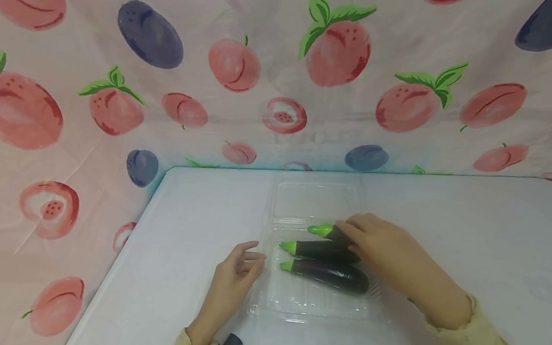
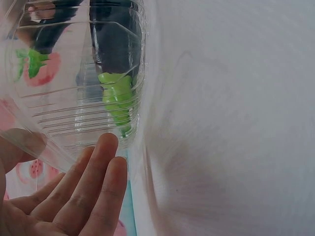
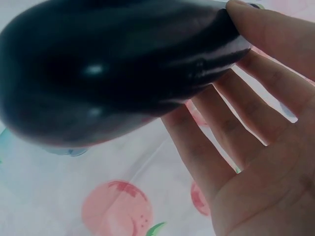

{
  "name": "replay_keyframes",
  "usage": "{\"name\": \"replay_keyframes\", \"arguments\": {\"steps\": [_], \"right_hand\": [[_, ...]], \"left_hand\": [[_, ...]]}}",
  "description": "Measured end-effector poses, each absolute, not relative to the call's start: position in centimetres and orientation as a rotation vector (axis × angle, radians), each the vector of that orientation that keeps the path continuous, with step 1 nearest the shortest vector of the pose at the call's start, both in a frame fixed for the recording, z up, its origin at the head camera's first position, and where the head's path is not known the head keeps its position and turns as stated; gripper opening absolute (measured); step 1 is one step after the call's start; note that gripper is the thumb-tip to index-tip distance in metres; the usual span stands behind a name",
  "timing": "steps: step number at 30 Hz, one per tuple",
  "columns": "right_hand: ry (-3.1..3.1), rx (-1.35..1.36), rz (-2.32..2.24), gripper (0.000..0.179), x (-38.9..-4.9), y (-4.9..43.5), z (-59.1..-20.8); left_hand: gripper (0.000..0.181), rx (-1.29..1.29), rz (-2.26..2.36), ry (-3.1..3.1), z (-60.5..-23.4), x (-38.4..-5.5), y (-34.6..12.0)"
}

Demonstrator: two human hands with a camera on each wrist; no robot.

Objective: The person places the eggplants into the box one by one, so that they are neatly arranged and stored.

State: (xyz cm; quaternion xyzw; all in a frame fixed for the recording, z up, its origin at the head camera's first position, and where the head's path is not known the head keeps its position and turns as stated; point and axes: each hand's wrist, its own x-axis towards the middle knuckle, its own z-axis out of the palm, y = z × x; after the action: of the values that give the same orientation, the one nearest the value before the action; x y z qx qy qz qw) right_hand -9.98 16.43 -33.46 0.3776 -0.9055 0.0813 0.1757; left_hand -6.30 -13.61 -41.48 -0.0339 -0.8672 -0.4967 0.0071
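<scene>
Two eggplants point(image 1: 328, 276) already lay in the clear tray point(image 1: 313, 307). My right hand point(image 1: 380, 247) gripped a third eggplant point(image 1: 333, 233) near the hinge, not yet released; my left hand point(image 1: 233, 275), fingers loose, was by the rim. The lid point(image 1: 318, 201) lay unclosed.

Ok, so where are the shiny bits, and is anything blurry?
Head view: a glossy streak on the nearest eggplant and little glints on the clear box; left wrist view: thin, bright lines along the box's ridges; right wrist view: a white spot on the held eggplant, a fainter one below, and its rounded end looks soft and blurry.
</scene>
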Motion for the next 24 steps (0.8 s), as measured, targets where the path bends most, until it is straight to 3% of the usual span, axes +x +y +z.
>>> {"name": "replay_keyframes", "arguments": {"steps": [24], "right_hand": [[-2.576,1.156,0.130,0.043,-9.2,13.5,-33.0]], "left_hand": [[0.043,-0.120,-1.532,-2.725,-41.6,-6.3,-13.6]]}}
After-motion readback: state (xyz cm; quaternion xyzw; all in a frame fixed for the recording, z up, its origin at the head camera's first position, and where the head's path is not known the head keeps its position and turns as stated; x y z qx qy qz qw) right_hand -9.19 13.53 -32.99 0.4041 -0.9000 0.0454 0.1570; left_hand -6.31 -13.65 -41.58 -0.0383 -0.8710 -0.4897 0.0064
